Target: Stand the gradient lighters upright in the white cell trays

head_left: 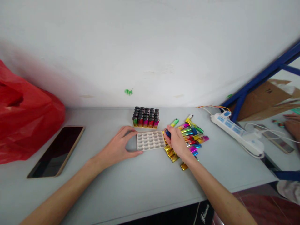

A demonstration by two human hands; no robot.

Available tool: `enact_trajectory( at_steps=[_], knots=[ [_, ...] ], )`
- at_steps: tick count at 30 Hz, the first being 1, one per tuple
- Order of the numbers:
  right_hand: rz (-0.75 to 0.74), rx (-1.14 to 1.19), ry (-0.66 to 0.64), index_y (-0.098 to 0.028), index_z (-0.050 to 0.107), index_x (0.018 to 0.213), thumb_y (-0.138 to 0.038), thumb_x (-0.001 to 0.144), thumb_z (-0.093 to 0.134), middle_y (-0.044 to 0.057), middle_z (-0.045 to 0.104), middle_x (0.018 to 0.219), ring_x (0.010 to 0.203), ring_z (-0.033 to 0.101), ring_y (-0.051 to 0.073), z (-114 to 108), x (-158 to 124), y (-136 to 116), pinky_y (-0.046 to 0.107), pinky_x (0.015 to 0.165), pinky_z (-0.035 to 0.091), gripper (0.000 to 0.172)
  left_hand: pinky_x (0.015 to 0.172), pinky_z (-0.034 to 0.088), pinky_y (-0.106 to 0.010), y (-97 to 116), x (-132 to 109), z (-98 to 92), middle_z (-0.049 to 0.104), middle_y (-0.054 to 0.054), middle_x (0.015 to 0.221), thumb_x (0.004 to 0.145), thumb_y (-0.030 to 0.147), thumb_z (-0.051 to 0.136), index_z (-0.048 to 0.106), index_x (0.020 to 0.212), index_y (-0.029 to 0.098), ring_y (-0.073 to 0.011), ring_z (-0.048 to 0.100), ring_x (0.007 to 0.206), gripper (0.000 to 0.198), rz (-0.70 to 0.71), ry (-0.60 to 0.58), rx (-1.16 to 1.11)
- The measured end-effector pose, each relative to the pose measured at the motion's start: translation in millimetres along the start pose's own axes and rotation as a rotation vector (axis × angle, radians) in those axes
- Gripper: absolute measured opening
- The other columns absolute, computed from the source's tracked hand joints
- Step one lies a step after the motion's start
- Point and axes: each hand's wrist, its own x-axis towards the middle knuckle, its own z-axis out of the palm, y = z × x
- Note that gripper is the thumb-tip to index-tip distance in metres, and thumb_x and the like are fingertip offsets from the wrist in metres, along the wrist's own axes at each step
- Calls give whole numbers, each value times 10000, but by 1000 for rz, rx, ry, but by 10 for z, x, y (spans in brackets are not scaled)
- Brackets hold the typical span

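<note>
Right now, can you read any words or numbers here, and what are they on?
Nothing reads clearly.
Brown cardboard box: a dark two-character mark, too blurred to read.
Black object at the bottom of the picture: white script writing, unreadable.
White power strip: blue labels, too small.
Green scribble on the white wall: no readable letters.
Colourful metallic lighters: no readable print.

Just the blue lighter's (167, 133) tip showing between the right hand's (177, 143) fingers, gold lighters (172, 154) tucked under that palm, tray's (151, 140) left corners under the left hand's (119, 145) fingertips, co-worker's hand (292, 125) cut by the right edge.
</note>
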Motion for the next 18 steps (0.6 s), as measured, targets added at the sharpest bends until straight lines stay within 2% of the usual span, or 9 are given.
enact_trajectory(
  at_steps=[3, 8, 12, 15, 18],
  knots=[
    [-7, -2, -1, -279, 458, 588, -715, 1023, 426, -46, 370, 450, 462, 389, 150, -7, 10, 15, 302, 511, 315, 617, 1181, 587, -562, 3, 5, -1, 681, -136, 1357, 873, 600, 874, 731, 1300, 244, -366, 685, 1298, 573, 9, 10, -6],
    [-9, 18, -33, -259, 533, 645, -795, 1036, 421, -39, 399, 512, 499, 409, 158, 27, 17, 48, 306, 508, 322, 673, 1181, 588, -556, 11, 9, -6, 683, -134, 1371, 872, 596, 880, 740, 1294, 242, -367, 685, 1306, 568, 11, 10, -8],
    [-130, 7, -110, -237, 688, 961, -779, 1091, 396, -26, 520, 677, 580, 493, 172, 24, -17, 54, 301, 550, 388, 630, 1184, 584, -551, -5, -2, 13, 687, -137, 1365, 856, 568, 904, 747, 1295, 238, -367, 679, 1311, 571, 15, 15, -12],
    [-248, -111, -158, -249, 682, 1165, -666, 1142, 419, -10, 620, 776, 705, 612, 198, 2, -37, 30, 323, 691, 495, 493, 1196, 571, -554, -18, -9, 30, 688, -142, 1368, 846, 557, 919, 739, 1326, 229, -366, 670, 1316, 609, 20, 13, -17],
    [-413, -251, -110, -236, 705, 1115, -568, 1114, 567, 55, 723, 960, 914, 684, 233, 14, -39, -13, 356, 856, 541, 360, 1201, 568, -533, -19, -9, 35, 687, -134, 1365, 849, 544, 922, 733, 1341, 234, -356, 665, 1319, 611, 15, -2, -14]
  ],
)
